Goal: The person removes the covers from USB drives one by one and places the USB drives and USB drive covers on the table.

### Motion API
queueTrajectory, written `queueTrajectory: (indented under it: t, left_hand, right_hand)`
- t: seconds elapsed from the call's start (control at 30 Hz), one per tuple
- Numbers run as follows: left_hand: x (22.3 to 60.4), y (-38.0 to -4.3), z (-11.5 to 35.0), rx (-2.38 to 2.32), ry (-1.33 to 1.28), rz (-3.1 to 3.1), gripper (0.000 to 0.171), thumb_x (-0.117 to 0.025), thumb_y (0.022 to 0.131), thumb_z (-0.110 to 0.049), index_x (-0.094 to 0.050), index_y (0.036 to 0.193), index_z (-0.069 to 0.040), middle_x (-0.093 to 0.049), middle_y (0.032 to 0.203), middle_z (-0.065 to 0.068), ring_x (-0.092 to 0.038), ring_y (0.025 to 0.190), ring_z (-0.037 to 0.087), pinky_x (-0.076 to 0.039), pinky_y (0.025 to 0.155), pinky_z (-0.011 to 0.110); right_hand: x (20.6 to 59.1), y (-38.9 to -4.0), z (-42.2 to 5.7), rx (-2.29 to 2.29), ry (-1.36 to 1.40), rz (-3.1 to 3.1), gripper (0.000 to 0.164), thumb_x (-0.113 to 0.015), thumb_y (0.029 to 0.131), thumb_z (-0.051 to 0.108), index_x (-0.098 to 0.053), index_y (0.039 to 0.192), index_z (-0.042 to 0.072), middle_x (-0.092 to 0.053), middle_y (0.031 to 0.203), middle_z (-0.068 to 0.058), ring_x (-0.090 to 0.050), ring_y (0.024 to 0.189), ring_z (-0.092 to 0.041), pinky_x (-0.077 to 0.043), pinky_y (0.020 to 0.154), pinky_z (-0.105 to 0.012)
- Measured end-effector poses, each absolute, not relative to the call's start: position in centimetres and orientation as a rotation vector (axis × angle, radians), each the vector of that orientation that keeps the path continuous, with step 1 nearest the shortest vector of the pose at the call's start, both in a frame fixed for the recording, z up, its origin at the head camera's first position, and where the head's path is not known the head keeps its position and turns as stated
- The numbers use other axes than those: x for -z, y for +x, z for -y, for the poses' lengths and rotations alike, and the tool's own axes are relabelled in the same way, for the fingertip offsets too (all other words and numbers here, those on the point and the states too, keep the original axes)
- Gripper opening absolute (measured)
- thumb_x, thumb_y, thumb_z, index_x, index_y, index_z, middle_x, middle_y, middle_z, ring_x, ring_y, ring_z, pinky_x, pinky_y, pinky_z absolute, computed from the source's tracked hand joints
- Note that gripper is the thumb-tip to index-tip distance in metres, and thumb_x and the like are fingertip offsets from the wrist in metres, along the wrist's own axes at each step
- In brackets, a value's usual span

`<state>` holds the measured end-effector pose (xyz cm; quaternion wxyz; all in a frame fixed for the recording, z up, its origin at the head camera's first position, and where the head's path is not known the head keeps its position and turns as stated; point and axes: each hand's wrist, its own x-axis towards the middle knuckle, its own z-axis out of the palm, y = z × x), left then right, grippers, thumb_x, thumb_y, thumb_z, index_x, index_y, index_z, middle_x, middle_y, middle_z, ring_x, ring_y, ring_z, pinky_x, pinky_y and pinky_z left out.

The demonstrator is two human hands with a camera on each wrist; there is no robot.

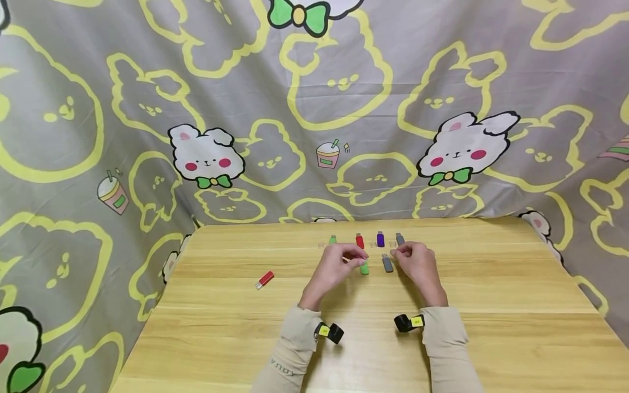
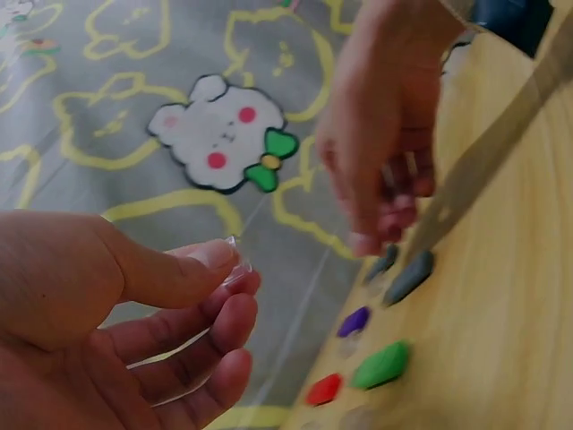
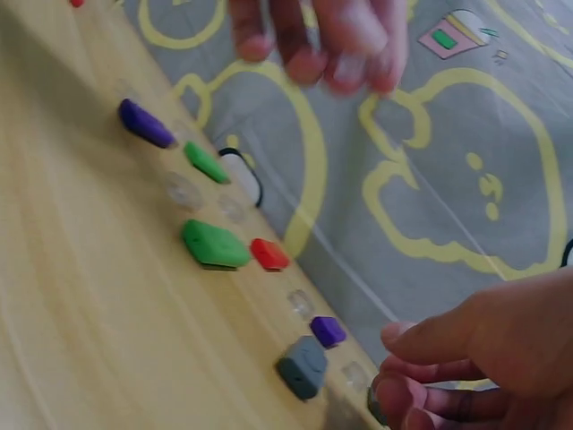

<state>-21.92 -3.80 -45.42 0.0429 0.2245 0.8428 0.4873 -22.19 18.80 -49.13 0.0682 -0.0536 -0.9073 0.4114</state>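
Note:
My left hand (image 1: 339, 263) pinches a small clear plastic cap (image 2: 236, 262) between thumb and fingertips, raised over the table. Below it lies a green USB stick (image 1: 364, 269). My right hand (image 1: 417, 265) hovers by a grey USB stick (image 1: 387, 264), its fingers loosely bent; no held thing shows between thumb and forefinger in the right wrist view. Behind the hands, a back row has a green stick (image 1: 333, 239), a red stick (image 1: 360, 240), a purple stick (image 1: 380, 239) and another grey stick (image 1: 400, 238). The right wrist view shows a further purple stick (image 3: 146, 124), hidden in the head view.
Small clear caps (image 1: 373, 245) lie between the back-row sticks. A separate red USB stick (image 1: 266, 280) lies to the left with its metal plug showing. The wooden table (image 1: 221, 338) ends at a patterned curtain (image 1: 314, 185). Each sleeve carries a wrist camera.

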Motion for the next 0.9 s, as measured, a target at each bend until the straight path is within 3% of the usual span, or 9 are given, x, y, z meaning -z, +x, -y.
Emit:
queueTrajectory:
  t: [0.17, 0.33, 0.57, 0.9]
  left_hand:
    - [46.9, -22.5, 1.8, -1.381, 0.653, -2.618, 0.009, -0.073, 0.095, -0.006, -0.080, 0.101, -0.006, -0.076, 0.097, -0.002, -0.066, 0.086, 0.006, -0.053, 0.076, 0.020]
    - [47.7, -23.2, 0.1, -1.225, 0.641, -2.759, 0.009, -0.074, 0.094, -0.005, -0.082, 0.097, -0.008, -0.078, 0.097, 0.001, -0.070, 0.087, 0.010, -0.055, 0.075, 0.019]
    - [48.7, -23.6, -1.3, -1.006, 0.590, -2.880, 0.011, -0.076, 0.093, -0.008, -0.084, 0.098, -0.014, -0.078, 0.098, -0.004, -0.072, 0.098, 0.013, -0.056, 0.087, 0.025]
    - [49.4, -23.8, -1.9, -0.832, 0.699, -3.000, 0.008, -0.079, 0.091, -0.010, -0.084, 0.090, -0.016, -0.078, 0.088, -0.006, -0.073, 0.091, 0.012, -0.057, 0.083, 0.025]
  right_hand:
    - [48.8, -22.1, -19.4, -1.219, -0.175, 2.656, 0.018, -0.074, 0.094, 0.016, -0.075, 0.090, -0.002, -0.070, 0.077, -0.010, -0.059, 0.066, -0.019, -0.046, 0.062, -0.031]
    - [48.7, -22.2, -19.8, -1.222, -0.202, 2.620, 0.019, -0.074, 0.096, 0.016, -0.076, 0.093, -0.002, -0.071, 0.077, -0.010, -0.061, 0.065, -0.018, -0.047, 0.059, -0.030]
    - [48.7, -22.2, -20.2, -1.241, -0.227, 2.617, 0.018, -0.073, 0.096, 0.016, -0.076, 0.094, -0.001, -0.071, 0.077, -0.009, -0.062, 0.065, -0.017, -0.047, 0.059, -0.028]
    - [48.5, -22.2, -20.4, -1.240, -0.237, 2.600, 0.017, -0.073, 0.096, 0.016, -0.076, 0.093, -0.001, -0.071, 0.077, -0.009, -0.061, 0.062, -0.015, -0.046, 0.055, -0.025]
